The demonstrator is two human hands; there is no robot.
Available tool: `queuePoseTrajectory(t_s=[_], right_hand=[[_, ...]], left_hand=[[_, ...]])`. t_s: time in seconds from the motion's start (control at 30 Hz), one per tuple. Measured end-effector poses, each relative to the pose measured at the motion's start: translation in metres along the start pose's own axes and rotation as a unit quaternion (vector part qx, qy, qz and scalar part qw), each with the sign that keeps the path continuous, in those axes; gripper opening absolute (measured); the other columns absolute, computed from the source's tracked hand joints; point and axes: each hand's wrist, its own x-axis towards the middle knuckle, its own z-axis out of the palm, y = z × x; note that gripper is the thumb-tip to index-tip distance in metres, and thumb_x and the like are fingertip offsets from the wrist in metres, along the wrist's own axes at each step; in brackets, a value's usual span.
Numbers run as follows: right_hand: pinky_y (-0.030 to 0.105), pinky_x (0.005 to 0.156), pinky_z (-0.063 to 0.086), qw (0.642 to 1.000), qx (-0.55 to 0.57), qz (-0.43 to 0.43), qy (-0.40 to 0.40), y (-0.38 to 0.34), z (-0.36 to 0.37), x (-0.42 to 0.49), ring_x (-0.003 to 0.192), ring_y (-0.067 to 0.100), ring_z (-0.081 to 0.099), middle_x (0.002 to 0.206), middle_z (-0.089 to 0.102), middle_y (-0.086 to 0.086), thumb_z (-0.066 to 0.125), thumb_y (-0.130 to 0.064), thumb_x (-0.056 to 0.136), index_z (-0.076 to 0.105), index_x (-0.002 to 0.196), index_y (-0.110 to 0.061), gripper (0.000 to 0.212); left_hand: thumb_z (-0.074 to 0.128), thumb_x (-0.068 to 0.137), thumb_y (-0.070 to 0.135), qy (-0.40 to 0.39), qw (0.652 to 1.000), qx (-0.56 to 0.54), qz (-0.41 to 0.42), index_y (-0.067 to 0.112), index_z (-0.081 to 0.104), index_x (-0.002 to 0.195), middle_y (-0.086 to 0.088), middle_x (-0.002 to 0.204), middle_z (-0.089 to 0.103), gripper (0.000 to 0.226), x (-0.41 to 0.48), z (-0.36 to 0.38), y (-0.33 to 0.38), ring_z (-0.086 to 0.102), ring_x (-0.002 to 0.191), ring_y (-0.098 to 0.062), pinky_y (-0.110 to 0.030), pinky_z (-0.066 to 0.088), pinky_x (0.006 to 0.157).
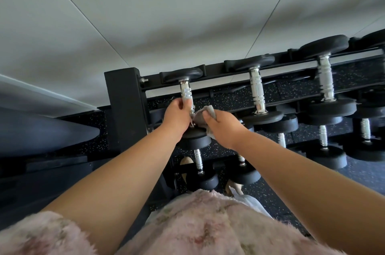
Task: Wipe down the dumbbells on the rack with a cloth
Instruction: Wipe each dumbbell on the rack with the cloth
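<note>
The leftmost dumbbell [186,92] on the top tier of the black rack [123,100] has a chrome handle and black round heads. My left hand [177,117] grips the lower part of that handle. My right hand [223,127] holds a grey cloth [205,116] bunched against the handle's near end, just above the near head [195,137]. The cloth hides the joint between handle and head.
More dumbbells [257,90] [326,79] lie to the right on the top tier, with smaller ones [324,138] on lower tiers. A thick black rack post stands at the left. A white wall is behind, and speckled dark flooring [270,198] below.
</note>
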Motion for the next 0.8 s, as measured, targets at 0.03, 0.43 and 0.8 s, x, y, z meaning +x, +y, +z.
queuePoseTrajectory(t_s=[0.03,0.43,0.8], right_hand=[[0.029,0.061,0.050,1.000,-0.016,-0.003,-0.004,0.002,-0.001,0.003,0.072,0.016,0.064,0.086,0.071,0.000,0.036,-0.049,0.109,0.065,0.100,-0.022,0.040],[0.040,0.073,0.059,0.979,-0.190,-0.078,0.002,0.011,0.007,0.008,0.080,0.011,0.064,0.093,0.064,-0.007,0.021,-0.072,0.092,0.067,0.101,-0.030,0.063],[0.036,0.102,0.041,0.974,-0.208,-0.071,-0.052,0.007,-0.008,0.016,0.107,0.014,0.048,0.093,0.062,-0.008,0.013,-0.062,0.104,0.057,0.090,-0.036,0.053]], left_hand=[[0.051,0.109,0.046,-0.002,1.000,0.002,0.004,0.023,0.061,0.126,0.007,0.110,0.071,0.030,0.000,-0.001,0.000,0.068,0.095,-0.008,-0.024,0.049,0.075],[0.051,0.108,0.048,-0.028,0.999,0.016,0.017,0.023,0.062,0.131,0.007,0.116,0.075,0.036,0.005,-0.008,-0.006,0.070,0.106,-0.013,-0.038,0.055,0.099],[0.049,0.109,0.046,-0.028,0.997,0.056,0.042,0.022,0.057,0.141,0.009,0.119,0.072,0.041,0.002,-0.007,-0.004,0.067,0.107,-0.009,-0.023,0.047,0.083]])
